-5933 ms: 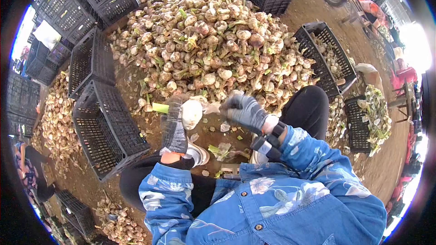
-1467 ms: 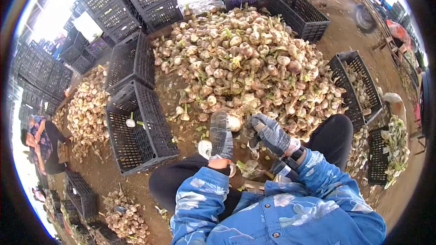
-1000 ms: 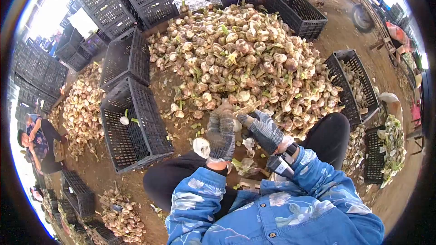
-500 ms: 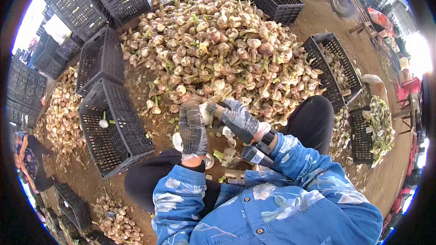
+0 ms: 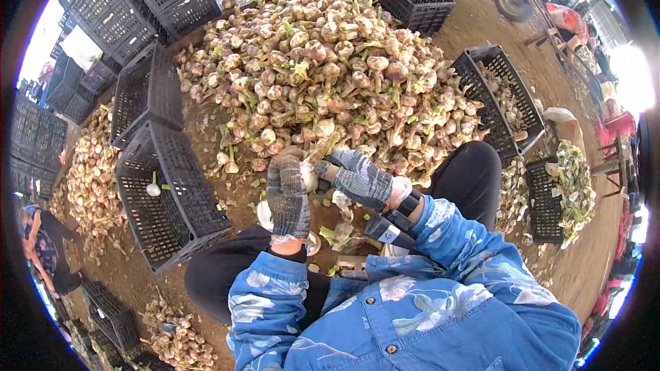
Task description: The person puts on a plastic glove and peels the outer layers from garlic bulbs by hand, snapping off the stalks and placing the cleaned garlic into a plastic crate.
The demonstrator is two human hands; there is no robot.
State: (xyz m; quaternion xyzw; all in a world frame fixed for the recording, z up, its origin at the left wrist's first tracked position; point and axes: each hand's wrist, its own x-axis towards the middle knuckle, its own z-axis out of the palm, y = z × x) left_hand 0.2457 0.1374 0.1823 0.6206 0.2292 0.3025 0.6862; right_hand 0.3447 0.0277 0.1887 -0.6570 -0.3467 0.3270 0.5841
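My left hand [image 5: 288,194], in a grey knit glove, is closed around a whitish garlic bulb [image 5: 309,177] with its dry stem pointing away from me. From the other side my right hand [image 5: 361,178], gloved alike, meets the bulb with its fingers bent and pressed together. What those fingers pinch is hidden. Just beyond both hands rises a big heap of garlic [image 5: 330,75] with stems and dirty skins. Peeled-off leaves [image 5: 342,237] lie on the ground below my hands, between my bent legs.
On the left a black crate [image 5: 172,196] holds a clean white garlic bulb [image 5: 153,189]. Another crate [image 5: 509,99] on the right contains garlic, and a crate [image 5: 546,199] beside it has leaf scraps. Stacked crates [image 5: 106,10] stand at the back left. A person [image 5: 45,247] is at far left.
My hands stay together at the garlic bulb, with only a slight shift of the fingers. The whole view has moved a little to the left.
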